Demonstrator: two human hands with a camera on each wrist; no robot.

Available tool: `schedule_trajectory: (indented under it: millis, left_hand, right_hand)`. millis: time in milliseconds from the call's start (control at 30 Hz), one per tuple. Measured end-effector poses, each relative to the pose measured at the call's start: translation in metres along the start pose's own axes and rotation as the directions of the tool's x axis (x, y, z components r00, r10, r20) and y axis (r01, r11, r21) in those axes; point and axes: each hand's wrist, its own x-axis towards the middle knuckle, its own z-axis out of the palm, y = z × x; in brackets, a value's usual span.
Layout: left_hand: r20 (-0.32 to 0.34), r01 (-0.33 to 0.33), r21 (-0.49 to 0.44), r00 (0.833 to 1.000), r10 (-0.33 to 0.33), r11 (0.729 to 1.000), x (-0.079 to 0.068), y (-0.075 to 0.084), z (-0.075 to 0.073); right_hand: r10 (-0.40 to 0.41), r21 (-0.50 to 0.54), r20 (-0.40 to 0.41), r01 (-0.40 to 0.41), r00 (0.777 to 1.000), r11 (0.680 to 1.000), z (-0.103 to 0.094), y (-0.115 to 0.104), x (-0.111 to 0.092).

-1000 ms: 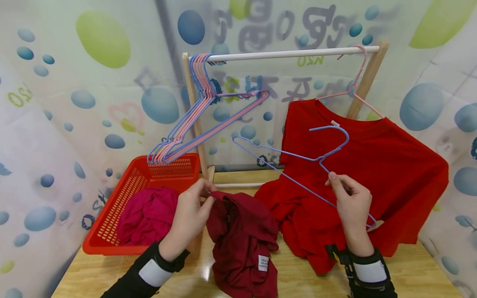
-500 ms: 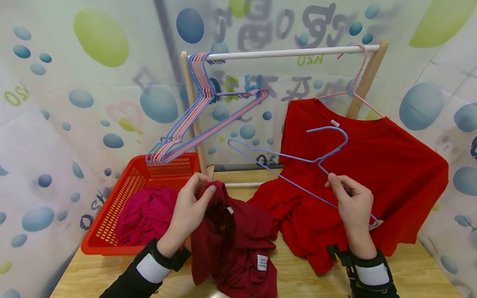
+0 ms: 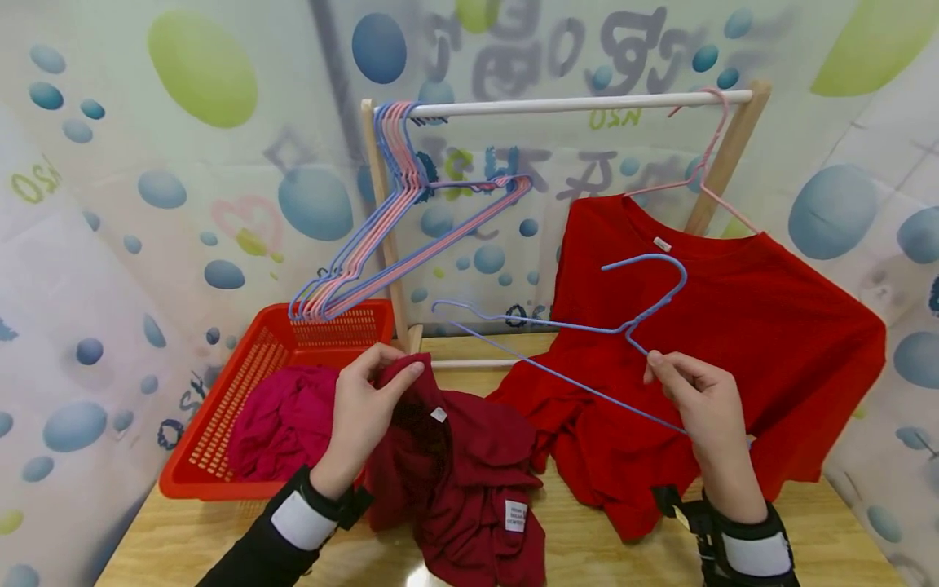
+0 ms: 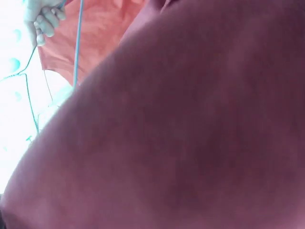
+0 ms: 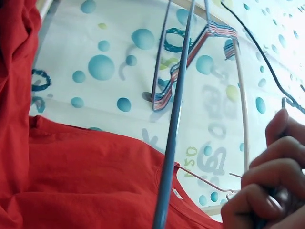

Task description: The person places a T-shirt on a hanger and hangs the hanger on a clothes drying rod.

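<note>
My left hand (image 3: 367,412) pinches the neck edge of a dark red shirt (image 3: 484,456) between thumb and fingers; the shirt's lower part lies crumpled on the table. In the left wrist view, dark red cloth (image 4: 167,129) fills most of the picture. With thumb and curled fingers my right hand (image 3: 700,399) grips a blue wire hanger (image 3: 557,324) by its shoulder near the neck. The hanger's hook points up, and its free end reaches left above the dark red shirt. In the right wrist view, the hand's curled fingers (image 5: 271,176) sit at the right edge.
A bright red shirt (image 3: 719,302) hangs from a pink hanger (image 3: 707,163) on the white rail (image 3: 572,105). Several pink and blue hangers (image 3: 399,196) bunch at the rail's left. A red basket (image 3: 213,391) with a magenta garment (image 3: 286,424) stands left on the wooden table (image 3: 587,554).
My left hand has shifted left with the dark red shirt's neck edge and turned it, showing a small white label inside. The blue hanger has tilted, its left end lower; the right hand sits slightly lower.
</note>
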Motion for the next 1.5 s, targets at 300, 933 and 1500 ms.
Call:
schedule_trajectory:
  millis: [300,933,1500]
  left_hand:
    - [-0.143,0.026,-0.145,0.989,-0.047,0.989,0.007,-0.01,0.001]
    - [-0.237,-0.04,-0.288,0.971,-0.031,0.957,0.014,-0.03,0.001]
    - [-0.121,-0.159,-0.26,0.984,0.131,0.953,0.01,-0.024,-0.001]
  right_hand:
    - [0.06,-0.042,0.168,-0.054,0.984,0.998,-0.015,-0.009,-0.002]
    - [0.021,-0.042,0.248,-0.011,0.969,0.999,-0.017,-0.012,-0.004]
    - [0.021,-0.031,0.285,-0.013,0.958,0.999,-0.02,-0.009,-0.001]
